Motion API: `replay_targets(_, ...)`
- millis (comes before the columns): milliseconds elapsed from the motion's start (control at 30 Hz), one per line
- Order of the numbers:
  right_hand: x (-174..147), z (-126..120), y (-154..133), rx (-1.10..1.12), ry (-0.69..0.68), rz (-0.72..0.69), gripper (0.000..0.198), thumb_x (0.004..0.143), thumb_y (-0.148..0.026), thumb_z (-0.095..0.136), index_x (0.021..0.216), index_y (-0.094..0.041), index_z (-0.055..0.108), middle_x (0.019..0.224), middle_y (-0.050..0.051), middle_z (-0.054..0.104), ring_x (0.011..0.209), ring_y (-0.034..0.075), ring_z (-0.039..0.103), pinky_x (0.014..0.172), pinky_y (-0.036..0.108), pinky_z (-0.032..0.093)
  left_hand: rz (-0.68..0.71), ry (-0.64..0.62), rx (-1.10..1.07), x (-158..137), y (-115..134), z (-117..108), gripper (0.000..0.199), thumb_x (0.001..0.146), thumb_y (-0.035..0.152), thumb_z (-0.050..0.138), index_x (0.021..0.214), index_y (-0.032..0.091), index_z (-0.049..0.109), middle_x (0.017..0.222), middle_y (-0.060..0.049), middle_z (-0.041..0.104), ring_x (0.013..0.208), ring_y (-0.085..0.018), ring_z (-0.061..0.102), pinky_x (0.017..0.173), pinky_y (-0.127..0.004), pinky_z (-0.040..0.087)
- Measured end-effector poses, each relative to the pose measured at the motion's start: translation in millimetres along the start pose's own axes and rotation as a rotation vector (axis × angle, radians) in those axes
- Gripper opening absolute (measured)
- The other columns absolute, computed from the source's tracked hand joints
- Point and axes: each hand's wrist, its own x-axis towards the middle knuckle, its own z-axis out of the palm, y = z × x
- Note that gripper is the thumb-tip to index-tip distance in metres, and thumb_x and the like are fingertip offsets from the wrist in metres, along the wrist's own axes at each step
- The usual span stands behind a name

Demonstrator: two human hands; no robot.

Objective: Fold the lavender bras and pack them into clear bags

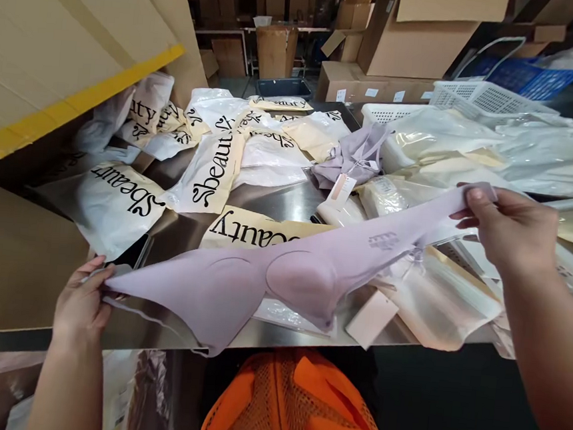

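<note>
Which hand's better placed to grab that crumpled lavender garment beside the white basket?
Probably the right hand: it looks nearer the crumpled garment than the left hand. Both hold the lavender bra, so it must release first.

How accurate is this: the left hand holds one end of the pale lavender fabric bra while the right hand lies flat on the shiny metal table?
The right hand is the mistake: in the head view it isn't flat on the shiny metal table but holds the other end of the pale lavender fabric bra. The left hand does hold one end.
</note>
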Motion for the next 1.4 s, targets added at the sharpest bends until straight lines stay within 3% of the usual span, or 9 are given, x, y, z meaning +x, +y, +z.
replay_targets(167, 40.0, 27.7, 18.7, 0.012, -0.114, 0.264, 0.027, 0.085, -0.021, 0.066, 0.104, -0.001, 0.072, 0.057, 0.004, 0.061, 0.048, 0.008, 0.055, 0.054, 0.025, 0.043, 0.054, -0.087, 0.090, 12.7, -21.7, 10.4, 0.043, 0.071, 0.010, 0.069, 0.113, 0.019, 0.068, 0.060, 0.007, 0.054, 0.054, -0.007, 0.046, 0.047, -0.014, 0.039)
replay_targets(500, 47.7, 69.6, 68.5, 0.030, -0.045, 0.389, 0.044, 0.076, -0.034, 0.069, 0.104, 0.000, 0.072, 0.071, 0.016, 0.071, 0.038, 0.003, 0.043, 0.049, 0.028, 0.032, 0.159, -0.162, 0.026, 36.1, -76.4, 12.6, 0.064, 0.053, 0.014, 0.074, 0.117, 0.017, 0.067, 0.064, 0.009, 0.056, 0.058, -0.005, 0.046, 0.066, -0.018, 0.042)
replay_targets(700, 45.5, 77.4, 70.4, 0.041, 0.016, 0.430, 0.036, 0.077, -0.028, 0.071, 0.107, -0.009, 0.074, 0.092, 0.020, 0.073, 0.042, 0.003, 0.048, 0.051, 0.030, 0.036, 0.261, -0.120, 0.084, 31.5, -86.6, 8.2, 0.034, 0.057, 0.023, 0.074, 0.090, 0.017, 0.075, 0.089, -0.001, 0.071, 0.081, -0.013, 0.060, 0.083, -0.025, 0.048)
replay_targets(900, 41.9, 82.5, 69.9, 0.056, 0.091, 0.444, 0.013, 0.071, -0.024, 0.077, 0.074, -0.013, 0.072, 0.066, 0.010, 0.069, 0.041, 0.008, 0.047, 0.051, 0.034, 0.038, 0.296, -0.066, 0.065, 23.0, -81.3, 13.8, 0.030, 0.065, 0.028, 0.077, 0.091, 0.015, 0.074, 0.090, -0.003, 0.072, 0.091, -0.017, 0.064, 0.092, -0.030, 0.049)
replay_targets(1000, 44.8, 78.9, 54.6, 0.130, 0.113, 0.426, 0.028, 0.073, -0.018, 0.075, 0.054, -0.017, 0.055, 0.049, 0.003, 0.057, 0.039, 0.009, 0.046, 0.050, 0.035, 0.039, 0.293, -0.017, -0.016, 14.5, -71.2, 13.3, 0.038, 0.064, 0.022, 0.077, 0.102, 0.016, 0.071, 0.074, 0.004, 0.067, 0.074, -0.012, 0.062, 0.083, -0.028, 0.051)
replay_targets(1133, 25.4, 75.2, 0.8, 0.223, 0.190, 0.243, 0.034, 0.077, -0.016, 0.073, 0.053, -0.019, 0.048, 0.048, -0.002, 0.052, 0.042, 0.009, 0.051, 0.051, 0.030, 0.044, 0.320, 0.017, -0.112, -5.4, -33.6, 19.5, 0.058, 0.058, 0.015, 0.079, 0.114, 0.019, 0.067, 0.067, 0.008, 0.061, 0.062, -0.006, 0.054, 0.069, -0.019, 0.050)
replay_targets(1200, -12.6, 80.8, -36.0, 0.262, 0.121, -0.005, 0.023, 0.078, -0.020, 0.072, 0.062, -0.017, 0.057, 0.051, -0.001, 0.056, 0.044, 0.011, 0.053, 0.048, 0.027, 0.044, 0.354, 0.010, -0.134, -24.1, -3.4, 33.6, 0.056, 0.056, 0.013, 0.080, 0.111, 0.018, 0.070, 0.066, 0.007, 0.059, 0.060, -0.006, 0.052, 0.063, -0.017, 0.048)
replay_targets(1300, -109.0, 98.4, -80.9, 0.272, -0.300, -0.345, 0.020, 0.088, -0.033, 0.063, 0.078, -0.017, 0.068, 0.071, 0.004, 0.070, 0.061, 0.014, 0.065, 0.060, 0.026, 0.053, 0.397, -0.107, -0.106, -66.4, 39.6, 67.5, 0.055, 0.057, 0.014, 0.079, 0.111, 0.018, 0.070, 0.062, 0.007, 0.057, 0.051, -0.004, 0.046, 0.049, -0.014, 0.042)
replay_targets(1400, -218.8, 115.3, -88.2, 0.127, -0.821, -0.783, 0.029, 0.088, -0.034, 0.062, 0.111, -0.018, 0.068, 0.096, 0.007, 0.074, 0.076, 0.018, 0.069, 0.069, 0.030, 0.057, 0.416, -0.383, -0.031, -110.5, 61.1, 99.0, 0.059, 0.064, 0.023, 0.079, 0.122, 0.023, 0.066, 0.069, 0.005, 0.062, 0.050, -0.005, 0.050, 0.046, -0.015, 0.042)
